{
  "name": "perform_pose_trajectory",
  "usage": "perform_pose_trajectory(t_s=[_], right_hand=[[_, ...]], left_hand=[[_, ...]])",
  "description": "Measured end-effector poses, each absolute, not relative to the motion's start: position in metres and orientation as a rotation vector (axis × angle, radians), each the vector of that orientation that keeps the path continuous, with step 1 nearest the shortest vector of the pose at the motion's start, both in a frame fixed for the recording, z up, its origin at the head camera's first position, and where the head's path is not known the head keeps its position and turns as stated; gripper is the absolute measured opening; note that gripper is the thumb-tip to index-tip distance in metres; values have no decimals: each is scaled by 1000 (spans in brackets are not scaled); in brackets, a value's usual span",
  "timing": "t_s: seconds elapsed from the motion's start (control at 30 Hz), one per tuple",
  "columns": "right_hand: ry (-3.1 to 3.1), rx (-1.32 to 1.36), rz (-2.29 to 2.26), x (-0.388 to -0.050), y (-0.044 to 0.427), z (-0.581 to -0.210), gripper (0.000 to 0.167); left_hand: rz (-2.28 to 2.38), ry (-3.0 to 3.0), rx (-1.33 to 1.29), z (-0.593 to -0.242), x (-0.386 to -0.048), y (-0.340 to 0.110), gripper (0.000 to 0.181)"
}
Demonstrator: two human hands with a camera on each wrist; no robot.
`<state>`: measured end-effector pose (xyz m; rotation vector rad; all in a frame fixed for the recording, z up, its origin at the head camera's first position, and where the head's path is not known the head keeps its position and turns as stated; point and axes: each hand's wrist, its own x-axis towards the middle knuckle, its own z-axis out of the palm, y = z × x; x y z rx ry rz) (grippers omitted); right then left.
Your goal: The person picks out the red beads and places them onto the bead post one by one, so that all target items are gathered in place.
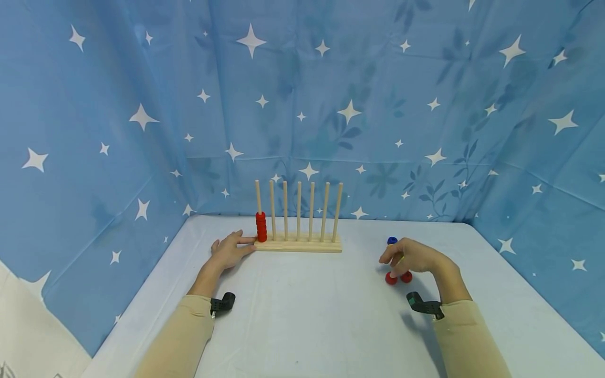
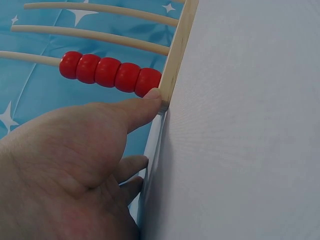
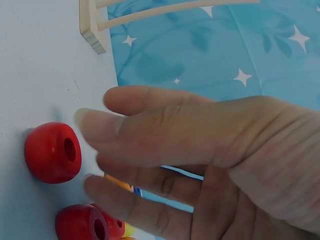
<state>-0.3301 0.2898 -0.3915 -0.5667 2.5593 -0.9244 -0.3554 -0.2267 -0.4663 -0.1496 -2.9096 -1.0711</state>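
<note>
My left hand (image 1: 230,251) pinches the left end of a wooden rack (image 1: 298,245) with upright rods. In the left wrist view, the thumb of my left hand (image 2: 75,150) lies on the rack's edge (image 2: 176,55), beside several red beads (image 2: 106,72) stacked on the end rod. My right hand (image 1: 416,256) hovers over loose beads, fingers bent and apart, with nothing seen between them. One red bead (image 1: 390,279) is below its fingertips, another (image 1: 406,276) close by. From the right wrist, a red bead (image 3: 50,152) appears just beyond the thumb of my right hand (image 3: 200,145).
A blue bead (image 1: 392,240) lies behind my right hand, and yellow shows partly hidden there. More red beads (image 3: 80,223) sit low in the right wrist view. The white table (image 1: 307,315) ends at a blue star-patterned curtain (image 1: 293,115).
</note>
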Motion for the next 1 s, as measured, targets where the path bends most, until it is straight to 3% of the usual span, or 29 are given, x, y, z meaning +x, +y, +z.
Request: perform_pose_trajectory(t_s=[0.57,1.0], right_hand=[[2578,-556,-763,-330,275,-399,24],[2642,-479,-717,-332,266,-406,26]], left_hand=[[-1059,-2915,-159,-466,-356,-227,40],[-1093,-2909,-156,-465,-354,-226,40]])
